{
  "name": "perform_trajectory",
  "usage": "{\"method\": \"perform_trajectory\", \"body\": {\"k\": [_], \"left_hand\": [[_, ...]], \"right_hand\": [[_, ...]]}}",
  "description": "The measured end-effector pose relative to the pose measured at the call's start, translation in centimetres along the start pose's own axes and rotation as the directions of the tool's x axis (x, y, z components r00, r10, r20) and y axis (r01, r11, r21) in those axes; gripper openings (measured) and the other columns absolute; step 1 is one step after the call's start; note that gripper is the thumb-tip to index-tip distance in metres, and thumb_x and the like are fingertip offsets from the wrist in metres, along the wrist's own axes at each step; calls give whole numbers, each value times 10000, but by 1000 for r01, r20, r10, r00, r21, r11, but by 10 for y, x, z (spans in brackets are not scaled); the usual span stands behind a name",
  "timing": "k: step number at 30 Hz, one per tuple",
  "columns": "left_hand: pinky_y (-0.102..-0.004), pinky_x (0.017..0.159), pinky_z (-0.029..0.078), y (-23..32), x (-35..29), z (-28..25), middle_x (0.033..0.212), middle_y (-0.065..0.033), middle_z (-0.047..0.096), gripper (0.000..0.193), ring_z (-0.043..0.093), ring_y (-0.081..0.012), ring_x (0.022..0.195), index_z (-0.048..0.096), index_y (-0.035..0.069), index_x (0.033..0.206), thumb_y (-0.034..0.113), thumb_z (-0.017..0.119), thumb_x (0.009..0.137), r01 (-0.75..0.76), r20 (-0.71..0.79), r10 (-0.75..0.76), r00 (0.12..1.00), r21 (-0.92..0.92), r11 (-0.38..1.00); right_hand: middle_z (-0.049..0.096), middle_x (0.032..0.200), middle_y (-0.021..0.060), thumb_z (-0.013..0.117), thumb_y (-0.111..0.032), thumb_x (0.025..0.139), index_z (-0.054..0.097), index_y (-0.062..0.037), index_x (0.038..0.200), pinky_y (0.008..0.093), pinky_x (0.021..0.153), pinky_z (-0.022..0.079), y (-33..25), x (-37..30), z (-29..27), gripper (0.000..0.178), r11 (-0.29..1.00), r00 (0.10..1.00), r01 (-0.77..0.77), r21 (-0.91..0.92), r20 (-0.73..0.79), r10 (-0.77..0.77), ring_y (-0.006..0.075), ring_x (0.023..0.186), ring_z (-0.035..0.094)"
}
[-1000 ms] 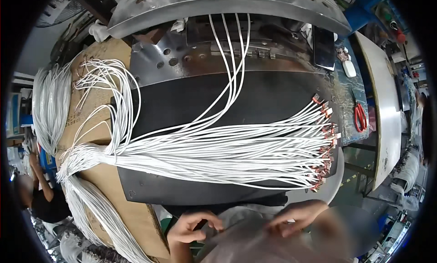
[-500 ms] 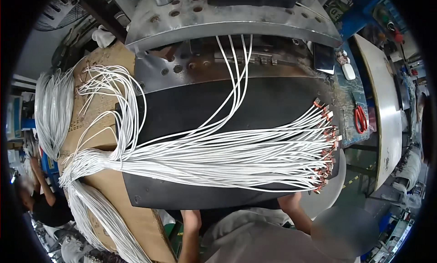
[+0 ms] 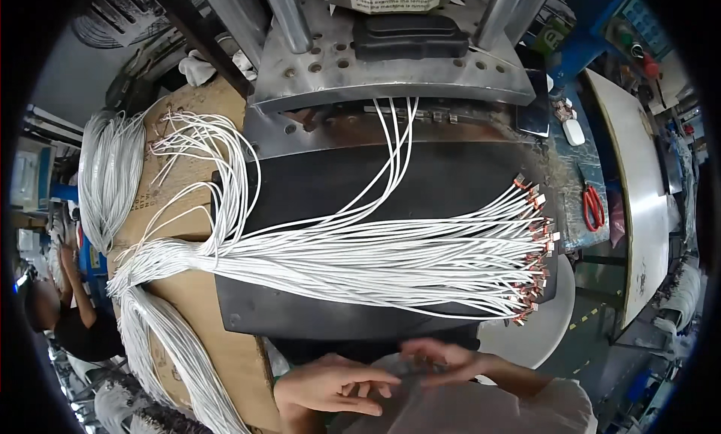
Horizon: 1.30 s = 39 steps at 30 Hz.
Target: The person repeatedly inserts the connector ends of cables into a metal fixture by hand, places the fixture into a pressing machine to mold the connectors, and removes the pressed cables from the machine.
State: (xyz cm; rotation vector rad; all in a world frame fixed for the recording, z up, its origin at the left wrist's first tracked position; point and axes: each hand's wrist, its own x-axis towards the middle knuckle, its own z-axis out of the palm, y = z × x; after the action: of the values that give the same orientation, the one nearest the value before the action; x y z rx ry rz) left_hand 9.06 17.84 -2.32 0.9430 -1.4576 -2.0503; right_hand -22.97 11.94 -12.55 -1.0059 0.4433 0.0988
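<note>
My left hand [image 3: 338, 387] is held in front of my body below the black mat, its fingers loosely stretched and nothing seen in them. Facing it, my right hand [image 3: 444, 361] is somewhat blurred, with fingers apart and nothing visible in its grasp. Neither hand touches the large bundle of white cables [image 3: 360, 255], which lies across the black mat [image 3: 300, 175]. The cables fan out to the right and end in metal plugs with orange-red parts [image 3: 539, 269]. Several cables run up from the bundle under the thick metal plate [image 3: 398, 88] of a press.
Coiled cables [image 3: 113, 179] hang at the left beside brown cardboard [image 3: 176, 171]. At the right are red-handled scissors [image 3: 592, 207], a white oval object [image 3: 574, 132] and a dark phone-like slab [image 3: 533, 107]. A white stool [image 3: 552, 314] stands below the mat's right side. Another person [image 3: 79, 314] is at far left.
Both hands have come away from the mat's front edge and drawn toward each other before my body. The view has shifted, showing more of the press. The cable bundle lies as before.
</note>
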Motion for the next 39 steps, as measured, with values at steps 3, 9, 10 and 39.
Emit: {"method": "perform_trajectory", "body": {"k": [3,9,10,39], "left_hand": [[-326,738,542,64,53,-35,1004,-103,732,357,684,-222,842,672,20,1189,185,751,882,-80,-399,339,852,541,837],[-412,892,547,75,127,-96,1115,-159,698,356,674,-329,1018,644,-21,1178,-7,611,824,162,-261,474,841,957,239],[-413,912,540,72,120,-118,1128,-162,693,365,662,-332,1056,636,-29,1180,-29,594,817,256,-341,513,788,939,231],[-271,568,452,59,84,-125,759,-97,649,78,593,-192,615,690,-26,943,39,703,902,6,-188,820,541,975,220]], "right_hand": [[632,1246,120,747,-149,914,593,-32,1335,365,831,525,-128,9,8,463,787,808,538,-304,453,-377,255,1073,632],[702,1053,101,789,-152,831,704,-2,1108,339,728,514,-266,46,-49,327,203,638,387,-900,102,-763,227,864,665],[700,1017,96,765,-140,853,705,-3,1090,330,720,510,-268,59,-62,280,238,604,283,-929,-20,-797,216,840,656],[671,796,76,782,-285,842,679,-21,1159,333,661,480,-296,28,-118,425,128,976,-2,-992,-30,-215,205,698,599]]}}
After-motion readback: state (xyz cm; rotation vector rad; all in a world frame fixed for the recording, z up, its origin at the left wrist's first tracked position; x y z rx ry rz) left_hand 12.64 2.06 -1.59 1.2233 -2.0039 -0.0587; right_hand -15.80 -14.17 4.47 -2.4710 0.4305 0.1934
